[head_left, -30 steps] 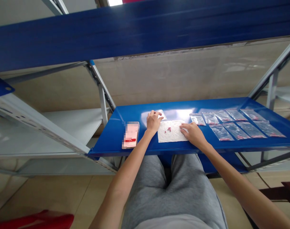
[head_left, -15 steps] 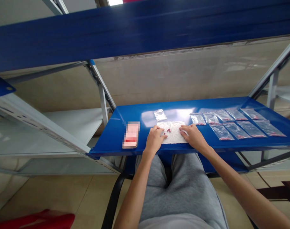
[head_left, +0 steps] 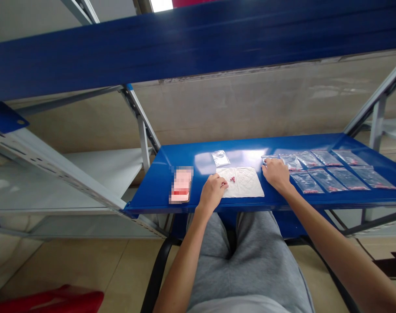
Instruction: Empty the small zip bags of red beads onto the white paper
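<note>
A white cloth (head_left: 246, 187) lies on the blue shelf (head_left: 198, 191) in front of me, with a small cluster of red beads (head_left: 232, 179) on it. At the cloth's left edge rests my left hand (head_left: 212, 191), fingers curled and pinched together; whatever they hold is hidden. My right hand (head_left: 276, 174) is right of the cloth, its fingers bent over a clear zip bag (head_left: 269, 156) that it mostly covers. Another zip bag (head_left: 220, 158), flat and shiny, lies behind the cloth's left part.
Two rows of clear zip bags (head_left: 334, 179) with red pieces in them lie on the right. A phone-like pink object (head_left: 181, 184), blurred out, lies at left. The blue upper shelf (head_left: 198, 43) spans above, and metal posts (head_left: 141, 121) stand at the sides.
My right hand has left the cloth's right edge and moved right onto the nearest zip bag. My left hand stays at the cloth's left edge, its fingers now drawn together.
</note>
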